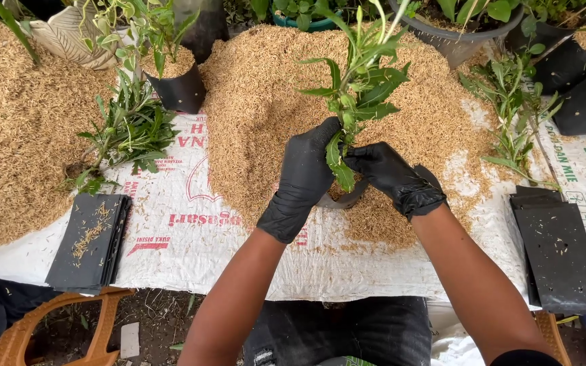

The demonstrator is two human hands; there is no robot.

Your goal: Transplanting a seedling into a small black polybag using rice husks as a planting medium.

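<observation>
Head view, looking down: we see a white printed sack cloth (191,251) spread across the frame, its near edge running along the bottom over bare ground. On it a broad heap of rice husk (259,102) fills the centre. Bare cloth lies open at lower left and lower centre — the freest room. Flat black grow bags are stacked at lower left (89,240) and lower right (561,251), near the cloth's edge. Loose green cuttings (127,135) lie at left. At centre our gloved left hand (303,176) and right hand (391,176) are both closed around the stem of a leafy cutting (361,81) — upright in a small black bag (344,200) mostly hidden beneath them.
</observation>
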